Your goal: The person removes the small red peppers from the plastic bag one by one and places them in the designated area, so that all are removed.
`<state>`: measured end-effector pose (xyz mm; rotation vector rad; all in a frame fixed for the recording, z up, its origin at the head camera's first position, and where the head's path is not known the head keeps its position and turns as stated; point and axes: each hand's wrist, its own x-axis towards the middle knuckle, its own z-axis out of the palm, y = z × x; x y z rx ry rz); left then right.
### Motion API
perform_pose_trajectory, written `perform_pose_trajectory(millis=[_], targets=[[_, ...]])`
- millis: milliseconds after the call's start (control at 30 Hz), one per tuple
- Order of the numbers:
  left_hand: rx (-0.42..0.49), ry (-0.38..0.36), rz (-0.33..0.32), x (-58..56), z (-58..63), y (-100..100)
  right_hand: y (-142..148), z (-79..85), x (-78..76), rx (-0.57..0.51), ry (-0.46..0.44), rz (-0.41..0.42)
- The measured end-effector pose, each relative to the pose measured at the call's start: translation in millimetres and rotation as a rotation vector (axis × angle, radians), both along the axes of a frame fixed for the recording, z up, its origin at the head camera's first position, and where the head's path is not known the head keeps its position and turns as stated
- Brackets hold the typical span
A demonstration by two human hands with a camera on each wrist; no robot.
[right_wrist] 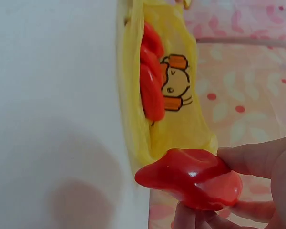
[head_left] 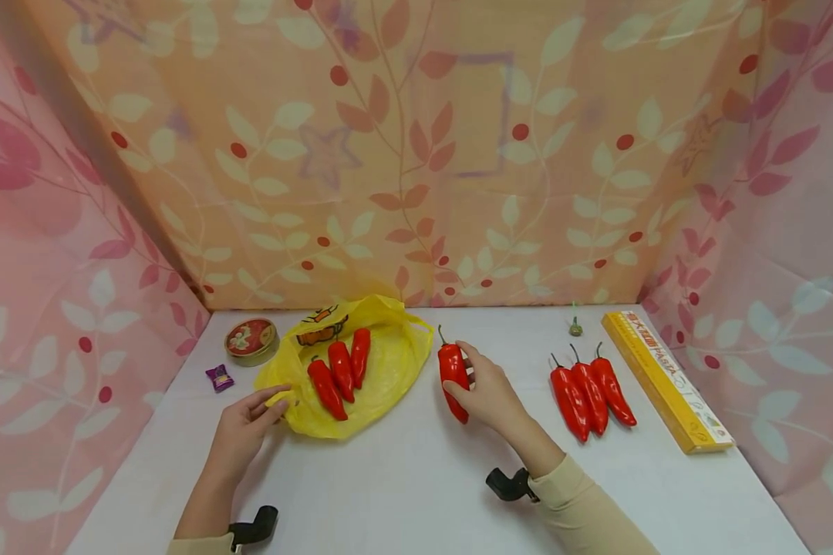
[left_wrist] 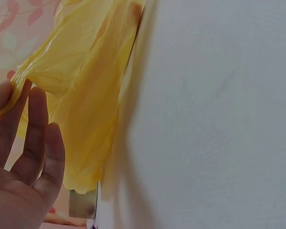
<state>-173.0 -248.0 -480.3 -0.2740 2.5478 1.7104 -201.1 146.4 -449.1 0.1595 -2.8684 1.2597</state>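
A yellow plastic bag (head_left: 389,385) lies spread open on the white table, with three red chili peppers (head_left: 328,389) inside it. My left hand (head_left: 239,432) pinches the bag's near left edge between thumb and fingers; the left wrist view shows the yellow film (left_wrist: 81,95) stretched up from that hold. Right of the bag, my right hand (head_left: 487,389) grips another red pepper (head_left: 451,378), stem pointing away from me. From the right wrist view, this held pepper (right_wrist: 190,176) appears off the table, near the bag's rim (right_wrist: 133,119).
Three more red peppers (head_left: 590,397) lie side by side on the right. Beyond them stands a long yellow pasta box (head_left: 666,381), with a small green item (head_left: 575,324) near its far end. At far left are a round tin (head_left: 251,341) and a purple wrapped candy (head_left: 219,378).
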Motion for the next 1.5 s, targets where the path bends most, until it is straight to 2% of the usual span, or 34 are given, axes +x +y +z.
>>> perform_pose_trajectory(millis=[600, 1000, 1133, 1333, 1500], targets=[[0.008, -0.033, 0.021, -1.4, 3.2, 1.3, 71.6, -12.7, 9.0, 0.088, 0.027, -0.065], [0.011, 0.001, 0.024, 0.6, 5.6, 1.3, 102.8, -17.5, 17.8, 0.129, 0.014, -0.126], [0.000, 0.003, 0.037, 2.4, 7.5, -0.5, 113.2, -21.2, 20.5, 0.194, 0.013, -0.133], [0.020, 0.032, 0.014, -0.5, 7.8, -2.1, 125.0, -26.1, 26.3, 0.306, -0.060, -0.160], [0.040, 0.011, 0.013, -1.7, 5.0, 1.2, 128.1, -30.1, 27.6, 0.365, -0.029, -0.159]])
